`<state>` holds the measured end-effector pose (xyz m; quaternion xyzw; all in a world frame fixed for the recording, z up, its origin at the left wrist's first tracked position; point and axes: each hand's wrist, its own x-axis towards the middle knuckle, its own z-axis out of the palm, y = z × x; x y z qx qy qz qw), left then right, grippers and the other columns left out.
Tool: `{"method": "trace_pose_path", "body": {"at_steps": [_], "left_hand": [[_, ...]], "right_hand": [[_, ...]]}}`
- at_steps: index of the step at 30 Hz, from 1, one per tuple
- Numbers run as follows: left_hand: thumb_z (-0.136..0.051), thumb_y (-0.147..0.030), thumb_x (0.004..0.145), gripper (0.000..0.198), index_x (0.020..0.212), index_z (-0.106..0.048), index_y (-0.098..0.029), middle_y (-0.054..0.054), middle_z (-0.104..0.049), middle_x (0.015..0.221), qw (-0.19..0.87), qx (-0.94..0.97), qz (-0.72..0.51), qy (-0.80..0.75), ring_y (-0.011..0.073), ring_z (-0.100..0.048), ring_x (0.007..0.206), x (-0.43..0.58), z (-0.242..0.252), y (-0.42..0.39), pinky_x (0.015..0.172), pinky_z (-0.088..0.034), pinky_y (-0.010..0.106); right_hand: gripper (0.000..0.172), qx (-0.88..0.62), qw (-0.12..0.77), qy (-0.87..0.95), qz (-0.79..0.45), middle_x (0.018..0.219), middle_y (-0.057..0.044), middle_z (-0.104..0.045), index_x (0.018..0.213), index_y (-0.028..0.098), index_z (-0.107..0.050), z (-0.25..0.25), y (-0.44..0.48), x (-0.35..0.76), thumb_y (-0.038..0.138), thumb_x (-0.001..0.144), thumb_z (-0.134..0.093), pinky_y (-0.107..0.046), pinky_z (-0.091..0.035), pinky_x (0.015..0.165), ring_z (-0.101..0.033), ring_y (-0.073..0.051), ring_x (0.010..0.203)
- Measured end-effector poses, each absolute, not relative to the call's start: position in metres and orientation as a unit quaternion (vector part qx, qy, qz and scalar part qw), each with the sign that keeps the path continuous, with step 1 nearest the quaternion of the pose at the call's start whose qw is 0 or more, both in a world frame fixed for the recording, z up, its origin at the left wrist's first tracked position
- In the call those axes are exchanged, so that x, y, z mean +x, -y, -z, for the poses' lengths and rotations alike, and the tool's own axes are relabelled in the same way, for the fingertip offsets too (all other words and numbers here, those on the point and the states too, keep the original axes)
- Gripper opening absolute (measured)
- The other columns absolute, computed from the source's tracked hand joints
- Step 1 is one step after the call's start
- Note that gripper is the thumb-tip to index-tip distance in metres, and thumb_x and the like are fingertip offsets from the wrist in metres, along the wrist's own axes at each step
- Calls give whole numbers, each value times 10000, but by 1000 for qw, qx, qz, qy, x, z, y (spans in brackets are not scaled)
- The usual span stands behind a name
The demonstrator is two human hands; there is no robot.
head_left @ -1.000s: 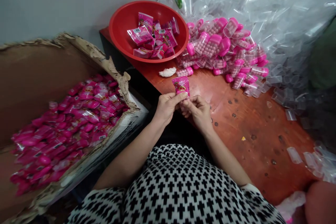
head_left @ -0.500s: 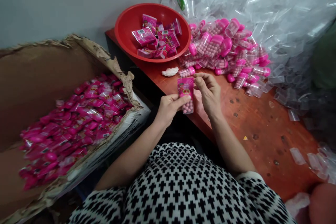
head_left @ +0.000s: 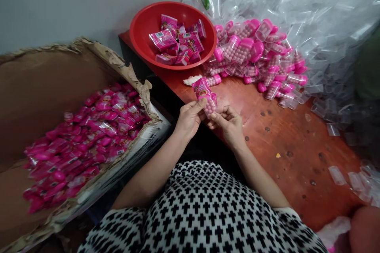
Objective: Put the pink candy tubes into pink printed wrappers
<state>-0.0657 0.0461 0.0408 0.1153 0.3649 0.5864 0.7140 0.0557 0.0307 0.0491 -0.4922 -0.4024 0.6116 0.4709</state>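
Between my two hands is a pink packet (head_left: 202, 89) with pink balls showing in its clear lower part, tilted with its top to the left. My left hand (head_left: 189, 118) pinches its left side, thumb on top. The fingers of my right hand (head_left: 230, 123) are closed on its lower right corner. Just beyond the packet, a capped clear tube of pink balls (head_left: 214, 80) lies beside a white crumpled piece (head_left: 191, 80) on the red table (head_left: 267, 146).
A red bowl (head_left: 138, 43) with pink packets stands at the table's far end. Right of it are heaped pink-capped tubes (head_left: 243, 50) and many clear tubes (head_left: 297, 8). On the left, a torn cardboard box (head_left: 59, 63) holds many pink packets (head_left: 101, 126).
My right hand has moved down from the packet's top to its lower corner. The packet has tilted to the left, and my left hand has shifted slightly.
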Motion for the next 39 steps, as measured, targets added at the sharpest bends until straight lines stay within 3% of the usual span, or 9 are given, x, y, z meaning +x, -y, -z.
{"method": "trace_pose_path", "body": {"at_steps": [5, 8, 14, 18, 21, 26, 30, 35, 39], "left_hand": [[-874, -298, 547, 339, 700, -663, -82, 19, -631, 622, 730, 110, -572, -358, 84, -568, 545, -58, -41, -40, 521, -450, 201], [-854, -292, 592, 304, 648, -636, -89, -7, -580, 577, 742, 113, -570, -335, 53, -496, 482, -55, -41, -36, 466, -395, 186], [-822, -317, 648, 262, 717, -675, -110, 47, -672, 719, 756, 135, -562, -308, 151, -632, 673, -74, -49, -22, 667, -531, 289], [-659, -507, 794, 308, 892, -688, -216, 29, -722, 1058, 600, 92, -708, -361, 180, -649, 990, -104, -61, -13, 881, -527, 317], [-534, -603, 838, 430, 992, -682, -230, 45, -700, 1146, 505, 133, -728, -443, 189, -637, 1061, -112, -58, -19, 944, -501, 330], [-847, -279, 597, 405, 980, -720, -260, 70, -612, 1312, 430, 416, -580, -552, 288, -445, 1331, -86, -30, -44, 1114, -343, 431], [-716, -250, 759, 218, 976, -731, -263, 78, -603, 1321, 316, 598, -464, -572, 300, -393, 1362, -67, -5, -57, 1179, -143, 523], [-652, -290, 815, 139, 918, -747, -284, 51, -657, 1241, 257, 617, -464, -582, 276, -443, 1315, -65, 10, -58, 1177, -134, 515], [-644, -264, 820, 157, 933, -752, -283, 54, -658, 1243, 264, 592, -505, -570, 254, -463, 1303, -63, 5, -53, 1175, -162, 493]], "right_hand": [[288, -492, 524, 418, -555, 657, 46, -697, 798, 203, -571, -45, -30, 51, 329, 677, -800, -212, -570, 535, -658, -97, 539], [352, -477, 515, 398, -591, 582, 67, -662, 793, 211, -527, -43, -38, 51, 351, 648, -816, -204, -544, 479, -634, -100, 477], [466, -428, 423, 416, -682, 488, 107, -586, 725, 222, -426, -50, -50, 46, 395, 595, -839, -140, -342, 313, -469, -51, 324], [421, -434, 418, 448, -660, 531, 86, -616, 751, 217, -478, -63, -49, 53, 467, 637, -796, -145, -351, 329, -506, -57, 357], [373, -484, 457, 455, -592, 532, 71, -616, 715, 213, -485, -64, -53, 72, 474, 704, -752, -151, -351, 336, -505, -53, 361], [360, -531, 440, 467, -553, 523, 58, -613, 709, 200, -514, -51, -55, 96, 481, 724, -740, -159, -353, 343, -497, -56, 368], [378, -536, 422, 476, -555, 517, 57, -608, 686, 198, -507, -47, -52, 95, 490, 711, -746, -166, -350, 345, -496, -61, 366], [388, -536, 393, 505, -550, 539, 52, -597, 696, 192, -519, -45, -57, 91, 528, 731, -711, -181, -367, 384, -501, -65, 402], [360, -544, 447, 523, -481, 755, 27, -652, 831, 191, -570, -38, -67, 84, 474, 704, -751, -198, -471, 563, -593, -81, 627]]}}
